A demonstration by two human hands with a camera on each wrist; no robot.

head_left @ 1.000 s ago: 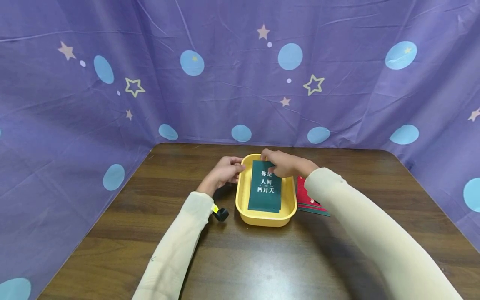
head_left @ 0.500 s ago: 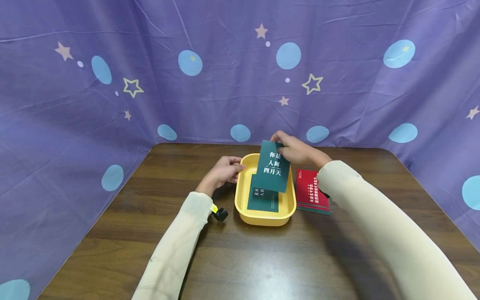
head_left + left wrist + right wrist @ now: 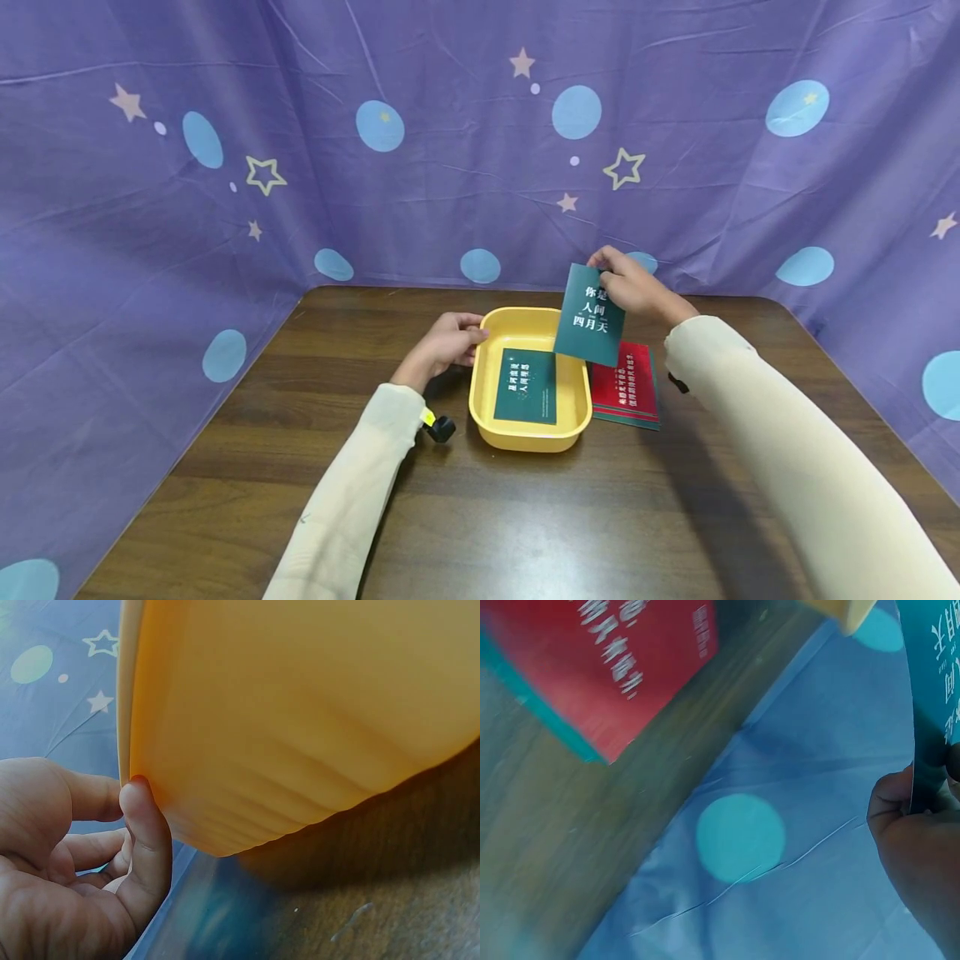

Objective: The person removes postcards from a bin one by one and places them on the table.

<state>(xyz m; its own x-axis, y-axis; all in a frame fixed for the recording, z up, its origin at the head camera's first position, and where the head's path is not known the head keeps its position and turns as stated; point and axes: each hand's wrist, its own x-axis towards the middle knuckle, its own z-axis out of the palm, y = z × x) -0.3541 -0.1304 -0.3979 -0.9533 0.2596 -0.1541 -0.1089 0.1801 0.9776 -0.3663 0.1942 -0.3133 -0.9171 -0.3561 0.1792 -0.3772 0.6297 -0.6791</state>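
My left hand [image 3: 447, 343] pinches the left rim of a yellow plastic basin [image 3: 531, 442]; in the left wrist view, thumb and finger meet at the edge of its wall [image 3: 300, 712]. A dark green card [image 3: 527, 404] with white Chinese characters lies inside the basin. My right hand [image 3: 633, 287] pinches a second green card [image 3: 587, 333] by its upper right corner. That card hangs tilted above the basin's right rim and overlaps the red card pile [image 3: 624, 383] in the head view. White characters on the held card face me.
Red cards with green ones under them lie stacked on the brown wooden table [image 3: 495, 517], right beside the basin. A purple curtain [image 3: 465, 183] with stars and blue dots hangs behind the table. A small black wrist camera [image 3: 441, 429] sits at the left cuff.
My right hand has lifted the green card out of the basin and carried it up and right, which uncovers another green card inside. My left hand stays at the rim.
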